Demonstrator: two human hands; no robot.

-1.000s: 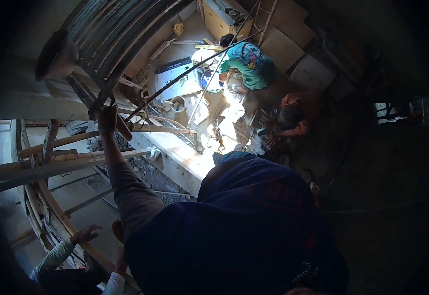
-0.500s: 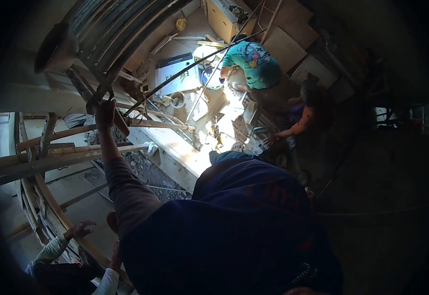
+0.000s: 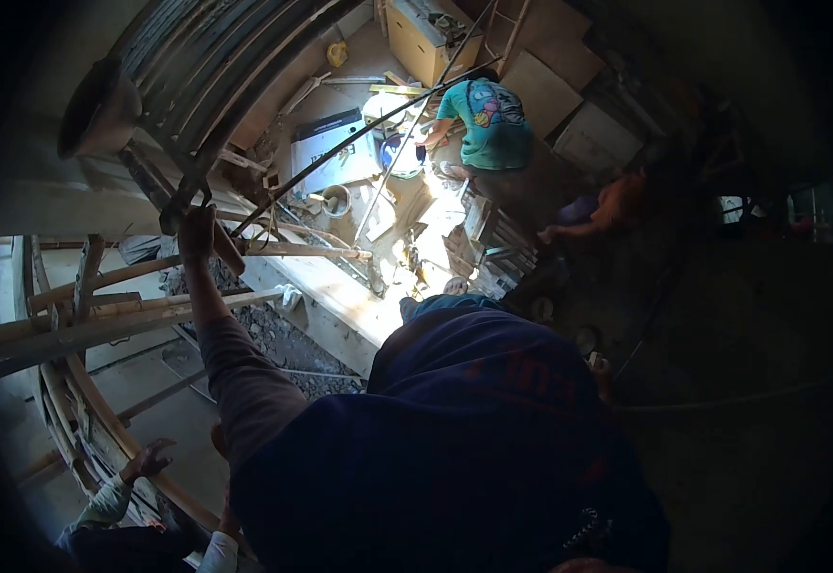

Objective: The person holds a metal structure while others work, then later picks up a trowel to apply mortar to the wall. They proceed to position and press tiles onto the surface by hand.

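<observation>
My left hand (image 3: 197,231) is raised at the upper left, closed around a slanting wooden bar (image 3: 227,253). Dark slats (image 3: 192,86) lie just above that hand, and a dark rounded bowl-like object (image 3: 101,110) is beside them. Bamboo poles (image 3: 287,248) run close below the hand. A long thin dark rod (image 3: 340,148) slants up to the right from near it. At the right edge of my dark blue shirt, a small shadowed patch looks like my right hand (image 3: 601,371); its fingers are too dark to make out.
A person in a green shirt (image 3: 495,124) crouches by a blue bucket (image 3: 402,155). Another in orange (image 3: 617,205) reaches in from the right. A third person's hand (image 3: 147,460) is at lower left, near bamboo scaffolding (image 3: 101,392). Rubble (image 3: 273,329) lies below.
The view has shifted slightly. The person in orange has drawn their arm back to the right. My left hand keeps its hold on the bar.
</observation>
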